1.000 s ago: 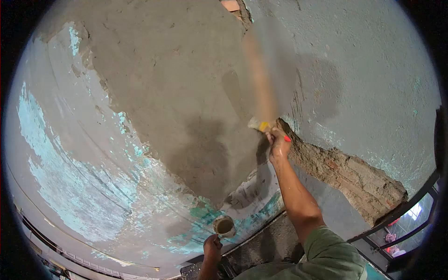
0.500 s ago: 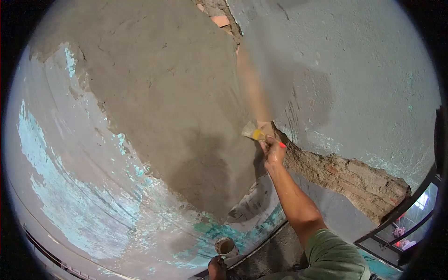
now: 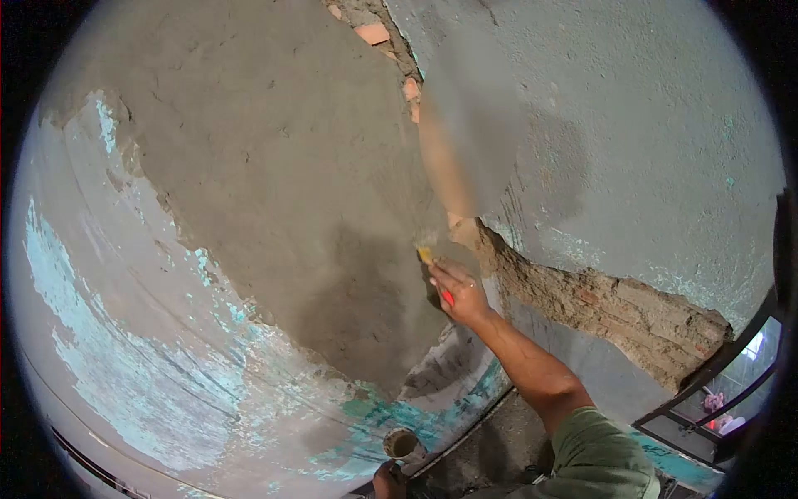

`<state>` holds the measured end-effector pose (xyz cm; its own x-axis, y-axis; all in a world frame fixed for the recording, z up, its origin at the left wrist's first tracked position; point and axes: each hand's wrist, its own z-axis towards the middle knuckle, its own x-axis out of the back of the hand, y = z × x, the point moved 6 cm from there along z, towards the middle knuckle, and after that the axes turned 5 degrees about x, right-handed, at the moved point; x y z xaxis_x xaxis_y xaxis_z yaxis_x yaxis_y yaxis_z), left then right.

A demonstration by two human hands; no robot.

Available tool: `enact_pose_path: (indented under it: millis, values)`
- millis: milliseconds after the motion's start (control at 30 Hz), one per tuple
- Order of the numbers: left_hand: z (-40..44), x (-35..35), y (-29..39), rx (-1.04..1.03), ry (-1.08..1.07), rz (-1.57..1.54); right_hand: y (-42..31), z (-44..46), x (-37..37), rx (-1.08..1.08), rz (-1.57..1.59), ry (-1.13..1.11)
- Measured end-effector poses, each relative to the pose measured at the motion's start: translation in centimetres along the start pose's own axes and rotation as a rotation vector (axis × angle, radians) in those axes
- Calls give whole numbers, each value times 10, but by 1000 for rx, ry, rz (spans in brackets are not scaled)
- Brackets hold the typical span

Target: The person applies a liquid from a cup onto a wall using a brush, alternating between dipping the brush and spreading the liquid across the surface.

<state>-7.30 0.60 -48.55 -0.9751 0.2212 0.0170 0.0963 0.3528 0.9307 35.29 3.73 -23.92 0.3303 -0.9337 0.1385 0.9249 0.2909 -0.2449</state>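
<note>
My right hand (image 3: pixel 462 293) is closed around a paintbrush (image 3: pixel 425 254) with a red handle and a yellow band near its bristles. The bristles are at the broad patch of grey-brown plaster (image 3: pixel 274 166), close to its right edge. Low in the view, my left hand (image 3: pixel 388 481) is closed at the side of a small round container (image 3: pixel 402 443). The container's open top faces me; what lies inside is hard to make out. My left fingers are partly hidden at the bottom of the picture.
A broken strip with exposed brick (image 3: pixel 615 320) runs right of the plaster, and more brick (image 3: pixel 372 33) shows at the top. Peeling turquoise paint (image 3: pixel 125 366) covers the lower left wall. A dark-framed window (image 3: pixel 744 378) is at the far right.
My right hand and the paintbrush have moved left and slightly down over the plaster, and the bristles now point more upward. My left hand still holds the container low down.
</note>
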Motion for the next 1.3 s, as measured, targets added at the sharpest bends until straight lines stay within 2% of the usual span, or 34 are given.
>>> enact_pose_path:
  millis: [67,100,133,233,367,467,533,600,700,800,900,1000,1100,1167,1267,1300]
  values:
    - [-4,-5,5,75,-7,-18,-4,-10,8,98,-14,-84]
    - [-3,-3,6,106,-9,-27,-10,1,18,102,-35,-5]
    - [22,7,-23,303,15,-362,-21,30,30,112,-56,81]
    - [10,2,-13,271,-21,-276,-41,120,51,171,-88,286]
    - [24,4,-35,289,123,-381,-13,104,6,117,30,112]
    - [18,1,-31,283,27,-302,-6,7,-9,59,100,33]
    - [9,-4,-25,292,5,-281,-15,-31,-5,153,-49,-169]
    - [6,-5,-15,318,-16,-255,-24,-20,8,115,13,-60]
    - [28,8,-42,335,22,-300,-41,52,24,56,-24,78]
    - [46,17,-58,320,-39,-371,-31,100,13,126,-106,158]
    - [21,12,-36,299,-47,-346,-35,60,0,167,-57,75]
    - [19,16,-38,281,-61,-361,-37,17,5,202,-34,-254]
    - [28,24,-54,273,-120,-358,-32,42,29,81,92,-118]
    - [58,43,-91,76,-149,-152,-30,84,37,-272,355,189]
    - [61,51,-102,-26,-181,-25,11,106,-9,-757,1200,609]
    - [57,47,-97,-35,-166,38,21,89,-23,-808,1277,652]
